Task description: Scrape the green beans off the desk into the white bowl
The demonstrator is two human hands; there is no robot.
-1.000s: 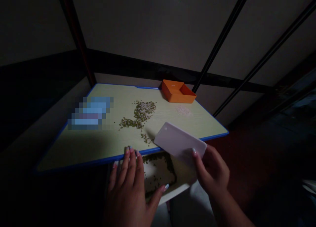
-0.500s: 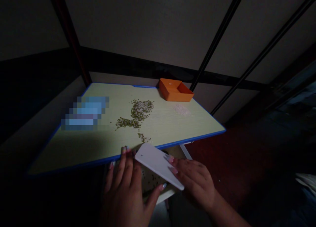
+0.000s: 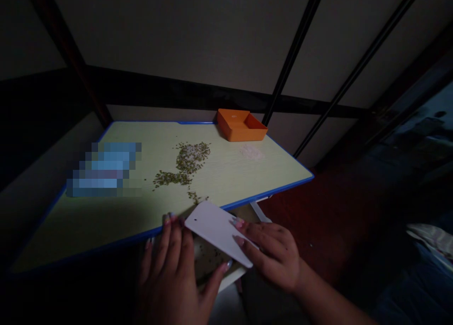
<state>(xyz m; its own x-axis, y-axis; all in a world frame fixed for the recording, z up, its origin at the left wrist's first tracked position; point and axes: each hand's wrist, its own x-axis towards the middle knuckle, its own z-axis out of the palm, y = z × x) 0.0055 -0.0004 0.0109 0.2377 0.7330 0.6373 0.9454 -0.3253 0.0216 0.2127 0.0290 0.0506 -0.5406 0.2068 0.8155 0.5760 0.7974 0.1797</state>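
Observation:
My right hand (image 3: 272, 254) pinches a white plastic scraper card (image 3: 217, 230), which lies tilted over a white tray (image 3: 230, 278) held just below the table's near edge. My left hand (image 3: 175, 268) grips that tray from the left, with its fingertips up against the blue edge. A few green seeds show in the tray under the card. On the pale green table (image 3: 106, 216) lies a scatter of green seeds mixed with white grains (image 3: 186, 164). A small patch of white grains (image 3: 251, 152) lies near the far right.
An orange tray (image 3: 240, 126) sits at the table's far edge. A blurred blue patch (image 3: 104, 170) lies on the left of the table. Dark metal bars cross a pale wall behind. The floor to the right is dark red.
The card has come down from above the table's edge to lie low over the tray. My left hand has stayed on the tray. The view has shifted slightly.

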